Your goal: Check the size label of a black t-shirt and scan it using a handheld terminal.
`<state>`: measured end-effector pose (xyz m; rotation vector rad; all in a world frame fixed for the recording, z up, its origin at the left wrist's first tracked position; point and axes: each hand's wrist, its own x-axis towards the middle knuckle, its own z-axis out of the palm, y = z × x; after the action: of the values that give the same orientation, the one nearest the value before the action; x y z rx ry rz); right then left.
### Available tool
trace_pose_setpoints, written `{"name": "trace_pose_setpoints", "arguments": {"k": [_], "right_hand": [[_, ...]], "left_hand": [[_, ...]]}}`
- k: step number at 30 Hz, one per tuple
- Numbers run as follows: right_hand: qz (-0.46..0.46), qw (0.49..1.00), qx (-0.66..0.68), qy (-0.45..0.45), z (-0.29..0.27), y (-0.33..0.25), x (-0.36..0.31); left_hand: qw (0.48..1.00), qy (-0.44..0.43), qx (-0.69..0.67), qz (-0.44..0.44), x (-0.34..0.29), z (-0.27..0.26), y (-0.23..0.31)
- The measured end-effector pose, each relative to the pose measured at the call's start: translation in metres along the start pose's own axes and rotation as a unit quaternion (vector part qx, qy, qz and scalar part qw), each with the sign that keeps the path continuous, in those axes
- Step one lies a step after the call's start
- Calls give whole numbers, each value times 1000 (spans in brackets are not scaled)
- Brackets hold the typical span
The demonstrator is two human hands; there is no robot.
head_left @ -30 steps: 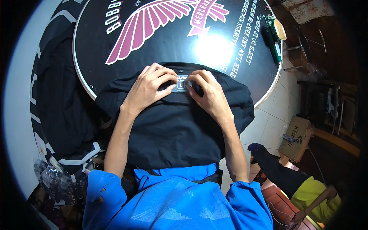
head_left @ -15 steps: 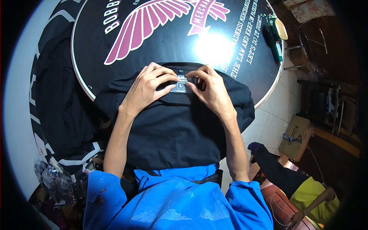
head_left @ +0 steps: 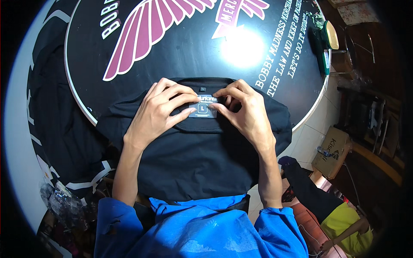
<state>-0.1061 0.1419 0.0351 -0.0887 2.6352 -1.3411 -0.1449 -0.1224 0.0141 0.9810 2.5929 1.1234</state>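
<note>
A black T-shirt (head_left: 193, 159) lies spread over the near edge of a round table, its neck opening away from me. Inside the collar is a small rectangular dark grey neck label (head_left: 203, 112) with white print. A tiny size tag (head_left: 202, 89) sits just above it at the collar seam. My left hand (head_left: 161, 109) is curled, with thumb and fingertips at the label's left edge. From the other side, my right hand (head_left: 247, 109) has thumb and forefinger on the label's right edge, its other fingers folded in.
The round black table (head_left: 180, 56) bears pink and white artwork. Dark green items (head_left: 323, 51) lie at its right rim. Black fabric (head_left: 64, 107) and crumpled clear plastic (head_left: 69, 206) are on the left. On the right are a cardboard box (head_left: 330, 152) and a seated person in yellow (head_left: 346, 225).
My view has shifted slightly, so shirt and hands appear lower. My fingers have spread outward a little toward the label's edges, leaving more of its face showing.
</note>
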Motion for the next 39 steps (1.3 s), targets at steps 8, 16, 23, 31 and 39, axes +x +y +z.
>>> {"name": "trace_pose_setpoints", "arguments": {"k": [8,16,23,31,39], "right_hand": [[33,999,0,-25,-5,-5,6],[61,997,17,-42,-7,-6,10],[36,997,13,-64,-12,-6,11],[-74,995,-72,9,1,-5,-29],[-131,982,-126,55,14,3,-43]], "left_hand": [[1000,-17,23,-3,4,-2,5],[998,-48,48,2,4,-1,6],[994,-70,80,6,1,-3,7],[994,-61,89,11,3,-2,17],[993,-8,105,42,-3,9,16]]}}
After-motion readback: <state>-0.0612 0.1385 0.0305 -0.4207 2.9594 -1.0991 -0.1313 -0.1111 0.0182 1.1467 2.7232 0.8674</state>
